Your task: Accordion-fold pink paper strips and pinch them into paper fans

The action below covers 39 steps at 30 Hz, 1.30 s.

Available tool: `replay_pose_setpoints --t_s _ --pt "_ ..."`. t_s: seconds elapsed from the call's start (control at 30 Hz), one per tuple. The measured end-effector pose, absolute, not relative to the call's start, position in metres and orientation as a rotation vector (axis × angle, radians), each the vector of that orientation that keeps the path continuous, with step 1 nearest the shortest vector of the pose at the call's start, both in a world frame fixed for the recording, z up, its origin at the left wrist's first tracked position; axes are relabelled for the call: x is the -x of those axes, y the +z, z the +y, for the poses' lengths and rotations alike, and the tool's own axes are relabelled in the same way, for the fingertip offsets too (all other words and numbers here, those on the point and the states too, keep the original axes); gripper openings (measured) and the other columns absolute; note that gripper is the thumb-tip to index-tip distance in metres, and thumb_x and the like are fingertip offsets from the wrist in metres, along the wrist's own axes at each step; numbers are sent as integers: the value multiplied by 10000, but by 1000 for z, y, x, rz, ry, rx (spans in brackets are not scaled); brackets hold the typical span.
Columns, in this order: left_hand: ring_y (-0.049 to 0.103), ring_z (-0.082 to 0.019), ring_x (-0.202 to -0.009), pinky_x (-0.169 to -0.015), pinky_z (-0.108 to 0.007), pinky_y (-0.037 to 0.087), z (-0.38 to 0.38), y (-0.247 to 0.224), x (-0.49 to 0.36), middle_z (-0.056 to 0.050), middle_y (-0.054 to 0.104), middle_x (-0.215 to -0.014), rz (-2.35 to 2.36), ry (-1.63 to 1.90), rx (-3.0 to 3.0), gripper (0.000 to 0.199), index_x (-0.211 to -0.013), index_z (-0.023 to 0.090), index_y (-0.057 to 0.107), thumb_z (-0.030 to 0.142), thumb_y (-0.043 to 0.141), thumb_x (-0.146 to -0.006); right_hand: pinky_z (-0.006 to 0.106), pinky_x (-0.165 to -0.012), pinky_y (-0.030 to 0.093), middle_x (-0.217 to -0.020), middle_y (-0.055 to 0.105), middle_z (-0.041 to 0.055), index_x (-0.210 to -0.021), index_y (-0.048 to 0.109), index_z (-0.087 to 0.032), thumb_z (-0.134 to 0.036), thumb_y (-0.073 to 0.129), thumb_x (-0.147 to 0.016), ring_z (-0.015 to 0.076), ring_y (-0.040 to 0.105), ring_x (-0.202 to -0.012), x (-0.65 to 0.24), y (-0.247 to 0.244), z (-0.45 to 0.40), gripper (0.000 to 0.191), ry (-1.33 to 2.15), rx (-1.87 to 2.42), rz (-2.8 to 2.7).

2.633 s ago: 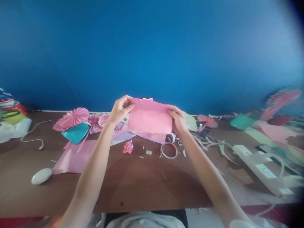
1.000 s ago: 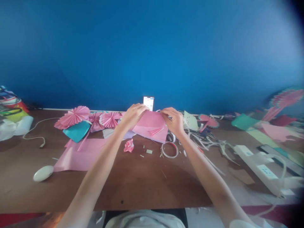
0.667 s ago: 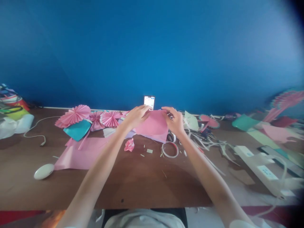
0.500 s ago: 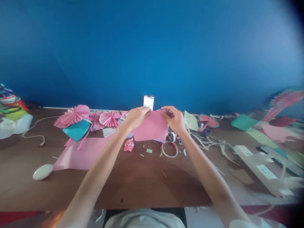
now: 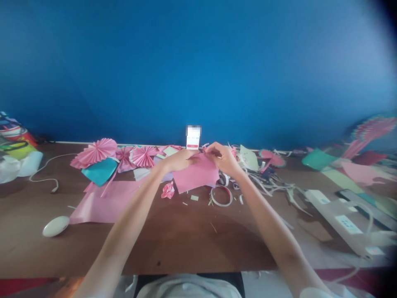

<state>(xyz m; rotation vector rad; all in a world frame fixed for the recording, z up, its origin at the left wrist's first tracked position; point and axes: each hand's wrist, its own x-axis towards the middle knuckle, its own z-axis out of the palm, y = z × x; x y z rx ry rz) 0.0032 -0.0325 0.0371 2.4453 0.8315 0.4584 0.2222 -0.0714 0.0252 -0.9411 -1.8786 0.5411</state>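
Note:
A sheet of pink paper (image 5: 197, 176) is held up over the middle of the table by its top edge. My left hand (image 5: 181, 159) is closed on its upper left part, fingers bent behind or along the edge. At the upper right corner, my right hand (image 5: 221, 157) pinches the paper between thumb and fingers. Just below the sheet lie a crumpled pink paper flower (image 5: 168, 190) and a roll of tape (image 5: 221, 195). Behind the hands a phone (image 5: 192, 138) stands upright with a lit screen.
Pink folded paper fans (image 5: 101, 150), a teal paper piece (image 5: 99, 170) and a larger pink sheet (image 5: 105, 203) lie to the left, near a white mouse (image 5: 56, 226). On the right are paper strips (image 5: 266, 182), a power strip (image 5: 338, 223) and coloured paper.
Both hands have come closer together and a little lower. The top edge of the pink paper has bent between them, and its lower edge now slants.

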Motion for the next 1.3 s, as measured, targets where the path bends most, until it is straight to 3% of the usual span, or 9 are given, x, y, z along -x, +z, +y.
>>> replay_pose_setpoints --t_s 0.23,0.4,0.53,0.63,0.77,0.97,1.07,1.2,1.3 --pt "670 -218 -929 -759 -314 503 -29 32 -3 -77 713 -1069 834 447 -2484 299 -1113 217 645 243 411 -928 350 -806 510 -1002 721 51 -1032 694 -227 -271 580 -876 204 665 -929 -222 25 -72 198 513 978 -1925" --pt "610 -221 -1135 -907 -320 480 -25 27 0 -82 626 -1302 849 398 -2574 383 -1222 238 588 173 378 -909 344 -779 522 -927 743 44 -908 747 -208 -227 591 -843 200 677 -872 -222 21 -68 169 545 976 -1866" --pt "571 -224 -1201 -930 -321 462 -25 26 2 -99 533 -1415 917 345 -2618 485 -1306 245 508 102 359 -867 344 -787 528 -916 748 40 -903 759 -210 -198 603 -819 198 683 -873 -223 23 -70 179 566 965 -1826" --pt "597 -222 -1156 -877 -303 477 -28 29 1 -100 573 -1369 885 387 -2589 412 -1313 253 489 188 365 -925 348 -788 536 -928 753 38 -908 768 -224 -182 598 -812 202 688 -879 -224 24 -72 200 520 981 -1814" --pt "655 -212 -996 -790 -301 492 -33 33 -3 -80 683 -1162 830 469 -2470 379 -1275 248 516 399 302 -1002 358 -812 539 -945 755 29 -922 774 -240 -150 574 -802 206 688 -911 -227 25 -73 250 435 970 -1844" --pt "588 -235 -1168 -918 -354 473 -31 28 -9 -90 620 -1294 804 574 -2413 431 -1267 250 544 479 295 -1000 357 -834 526 -1005 740 32 -923 768 -251 -103 526 -788 202 669 -971 -231 30 -74 314 420 911 -1904" --pt "610 -235 -1116 -879 -343 489 -29 26 -12 -92 645 -1237 790 581 -2418 413 -1229 241 559 470 305 -999 360 -846 516 -1007 729 36 -903 756 -241 -91 501 -782 197 658 -967 -231 32 -76 320 423 891 -1927" --pt "644 -222 -952 -780 -320 491 -30 23 -17 -95 681 -1070 814 605 -2393 414 -1107 214 590 473 285 -1002 319 -753 515 -996 715 51 -991 704 -214 -202 563 -837 174 649 -847 -230 31 -76 209 467 919 -1943" --pt "638 -221 -940 -786 -322 481 -31 21 -22 -97 674 -1044 850 663 -2361 422 -1128 200 578 474 282 -1002 291 -674 495 -944 709 53 -1026 674 -204 -328 629 -845 167 637 -784 -229 28 -75 224 446 1007 -1882"
